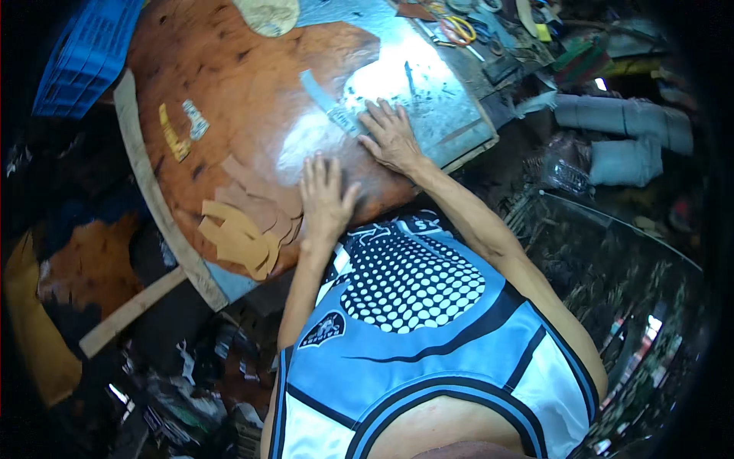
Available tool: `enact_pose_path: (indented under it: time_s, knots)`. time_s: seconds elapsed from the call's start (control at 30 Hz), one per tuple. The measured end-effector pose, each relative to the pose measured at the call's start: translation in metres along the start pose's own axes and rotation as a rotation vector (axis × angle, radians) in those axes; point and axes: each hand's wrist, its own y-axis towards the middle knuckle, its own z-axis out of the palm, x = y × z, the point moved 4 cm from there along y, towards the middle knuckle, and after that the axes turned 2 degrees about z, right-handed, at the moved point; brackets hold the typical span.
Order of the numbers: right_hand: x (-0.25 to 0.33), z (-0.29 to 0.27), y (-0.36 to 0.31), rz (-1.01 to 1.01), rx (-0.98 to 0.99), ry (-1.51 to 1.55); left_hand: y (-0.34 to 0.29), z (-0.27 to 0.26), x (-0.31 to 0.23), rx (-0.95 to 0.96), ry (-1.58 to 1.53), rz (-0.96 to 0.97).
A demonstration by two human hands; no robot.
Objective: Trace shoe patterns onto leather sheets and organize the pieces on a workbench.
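Observation:
A large glossy brown leather sheet (252, 92) is spread over the work table. My left hand (325, 200) lies on it near the table's front edge, fingers stretched and slightly apart. Farther right, my right hand (391, 139) rests with spread fingers where the leather meets the bare metal top. Its fingertips are beside a narrow pale blue pattern strip (319, 96), whose near end reaches toward them; whether they touch it I cannot tell. Left of my left hand sit several overlapping cut leather pieces (248, 218), tan and brown. Neither hand holds anything visible.
A yellow pattern strip (173, 136) and a small whitish pattern (196, 120) lie on the leather's left side. Beyond stands a blue plastic crate (88, 57). Tools and scraps crowd the far right, around yellow-handled scissors (459, 32). Wrapped bundles (623, 122) sit right.

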Motion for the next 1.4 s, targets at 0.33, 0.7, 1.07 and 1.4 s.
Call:
enact_pose_path:
  time_s: [0.33, 0.7, 1.07, 1.4]
  knots:
    - [-0.16, -0.033, 0.026, 0.426, -0.076, 0.068, 0.123, 0.076, -0.04, -0.036, 0.084, -0.124]
    - [-0.452, -0.079, 0.128, 0.39, -0.227, 0.027, 0.193, 0.1, -0.089, -0.086, 0.241, -0.312]
    - [-0.165, -0.011, 0.142, -0.295, 0.253, 0.319, 0.206, 0.105, -0.132, -0.038, 0.077, -0.219]
    - [-0.157, -0.018, 0.132, -0.404, 0.538, 0.073, 0.08, 0.073, -0.118, -0.197, 0.206, -0.633]
